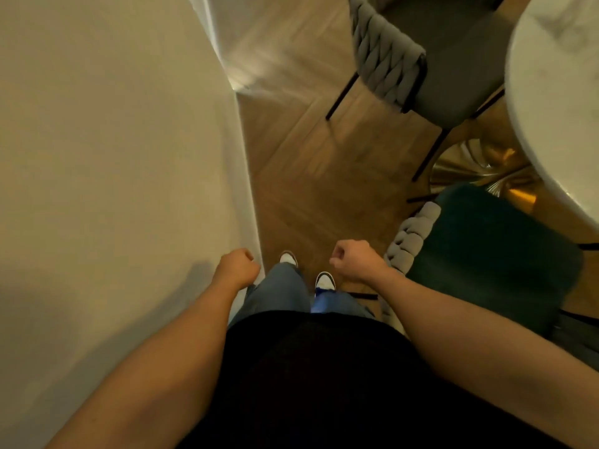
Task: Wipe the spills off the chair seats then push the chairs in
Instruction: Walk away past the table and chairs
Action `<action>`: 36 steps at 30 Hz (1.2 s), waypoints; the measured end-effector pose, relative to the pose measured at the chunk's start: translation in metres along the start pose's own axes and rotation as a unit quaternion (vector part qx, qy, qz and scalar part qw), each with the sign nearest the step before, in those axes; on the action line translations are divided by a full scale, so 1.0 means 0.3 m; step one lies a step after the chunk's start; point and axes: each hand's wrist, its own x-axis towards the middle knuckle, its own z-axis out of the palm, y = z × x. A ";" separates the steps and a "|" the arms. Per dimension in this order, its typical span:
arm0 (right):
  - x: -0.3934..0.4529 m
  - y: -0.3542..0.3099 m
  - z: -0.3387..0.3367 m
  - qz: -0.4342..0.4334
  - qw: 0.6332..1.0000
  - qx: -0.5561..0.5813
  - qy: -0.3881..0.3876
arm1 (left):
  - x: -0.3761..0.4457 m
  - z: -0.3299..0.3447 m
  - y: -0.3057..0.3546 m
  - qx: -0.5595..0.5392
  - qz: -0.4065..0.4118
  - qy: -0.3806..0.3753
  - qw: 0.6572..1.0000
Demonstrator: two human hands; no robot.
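Two chairs by a round table, both at the right of the view. Nearer one, a dark green chair [492,254] with a grey braided backrest, just right of the right hand [353,259], backrest almost touching the wrist; seat partly under the rim of the white marble table [557,92]. Farther one, a grey chair [453,69] with the same braided back and thin black legs, well ahead of both hands and to the right, its seat also reaching under the table edge. Spills on either seat: cannot tell, image soft and dim.

Right hand clenched into a loose fist, nothing visible inside it, held above the floor beside the green chair's back. Left hand [238,265] likewise curled into a fist, empty as far as can be seen, close against the pale wall [113,157] on its left.

Between the two fists and below them, blue jeans and two white-toed sneakers [325,280] on the herringbone wood floor [308,157]. Gold table base [479,170] ahead and right of the right fist, between the two chairs. Black shirt at the bottom of the view.
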 end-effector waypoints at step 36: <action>0.493 0.319 -0.795 0.284 0.873 0.346 0.191 | 0.801 -0.324 1.665 0.342 0.382 -0.126 0.849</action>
